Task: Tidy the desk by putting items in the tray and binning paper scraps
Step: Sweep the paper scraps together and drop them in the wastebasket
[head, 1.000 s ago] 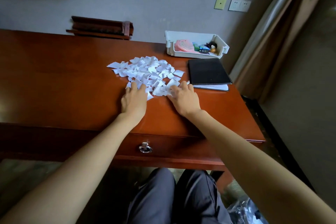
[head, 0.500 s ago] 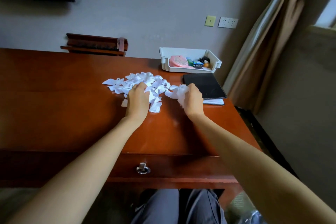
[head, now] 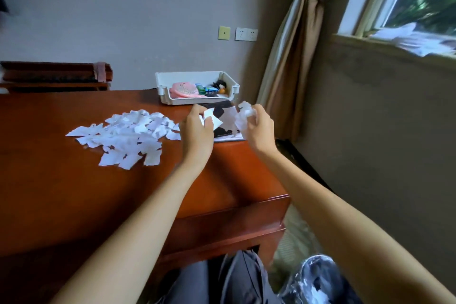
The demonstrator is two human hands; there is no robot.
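Note:
A pile of white paper scraps (head: 128, 134) lies spread on the red-brown desk (head: 74, 192). My left hand (head: 197, 131) is lifted above the desk's right part and pinches a few scraps (head: 209, 116). My right hand (head: 259, 128) is raised beside it and grips a crumpled bunch of scraps (head: 243, 116). The white tray (head: 197, 100) stands at the back of the desk and holds a pink brush and small items. A bin lined with a clear bag (head: 318, 281) shows on the floor at the lower right.
A black tablet (head: 222, 132) on a white sheet lies under my hands, mostly hidden. A wooden rack (head: 54, 76) stands at the back left. A curtain (head: 291, 61) and a window sill are to the right of the desk.
Both hands have lifted off the desk and moved right, each carrying scraps from the pile. The view has swung right, so the window and the bin now show.

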